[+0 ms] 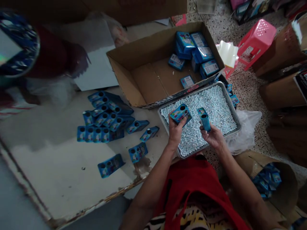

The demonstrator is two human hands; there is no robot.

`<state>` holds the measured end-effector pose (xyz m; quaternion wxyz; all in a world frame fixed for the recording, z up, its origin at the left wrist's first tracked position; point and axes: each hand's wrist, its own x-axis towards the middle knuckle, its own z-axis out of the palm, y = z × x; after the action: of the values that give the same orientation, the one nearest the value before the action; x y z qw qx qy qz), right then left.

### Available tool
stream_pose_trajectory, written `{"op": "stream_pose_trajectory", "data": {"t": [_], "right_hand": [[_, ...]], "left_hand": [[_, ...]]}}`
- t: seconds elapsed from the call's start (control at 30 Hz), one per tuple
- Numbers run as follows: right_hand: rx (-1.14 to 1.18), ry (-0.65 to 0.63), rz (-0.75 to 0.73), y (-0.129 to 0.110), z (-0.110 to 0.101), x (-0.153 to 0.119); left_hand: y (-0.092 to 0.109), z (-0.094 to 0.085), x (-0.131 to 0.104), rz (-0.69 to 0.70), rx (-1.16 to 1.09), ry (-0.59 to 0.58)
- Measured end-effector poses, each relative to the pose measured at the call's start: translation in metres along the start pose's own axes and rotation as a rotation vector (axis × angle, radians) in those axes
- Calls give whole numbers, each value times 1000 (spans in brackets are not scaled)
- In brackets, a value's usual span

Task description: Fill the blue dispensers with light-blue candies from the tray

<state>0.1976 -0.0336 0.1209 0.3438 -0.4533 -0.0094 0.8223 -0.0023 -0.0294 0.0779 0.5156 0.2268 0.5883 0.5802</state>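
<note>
Over a metal tray (238,126) filled with small pale blue and white pellets (203,99), both of my hands hold printed blue packs. My left hand (175,132) is closed around a blue candy box (178,114) that has a round dark opening on its top face. I cannot tell whether more than one box is in that grip. Just to the right, my right hand (213,135) pinches a narrower-looking blue box (205,118) held upright, also with a dark round spot on top. The two boxes are apart from each other.
Several similar blue boxes (105,134) stand grouped on the white table (59,175) at left. Behind the tray is an open cardboard carton (144,80) with blue packs (184,41). A pink stool (260,33) and a bag of blue packs (268,179) are at right.
</note>
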Motion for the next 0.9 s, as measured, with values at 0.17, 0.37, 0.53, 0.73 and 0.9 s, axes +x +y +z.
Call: {"op": "stream_pose_trajectory", "data": {"t": [0.17,0.37,0.53,0.73,0.9], "right_hand": [[132,84,-123,29,24,-21],[236,-153,367,28,7,-14],[409,-157,557,58,12,1],[153,-96,538,94,11,17],[-249,208,196,69,-21,21]], "left_hand": [[-5,11,-2,-33,2,-8],[11,-5,10,-130,-60,-214],[21,-18,4,-221,-107,-477],[19,-37,-27,-83,334,-498],[2,-62,-8,-167,331,-238]]}}
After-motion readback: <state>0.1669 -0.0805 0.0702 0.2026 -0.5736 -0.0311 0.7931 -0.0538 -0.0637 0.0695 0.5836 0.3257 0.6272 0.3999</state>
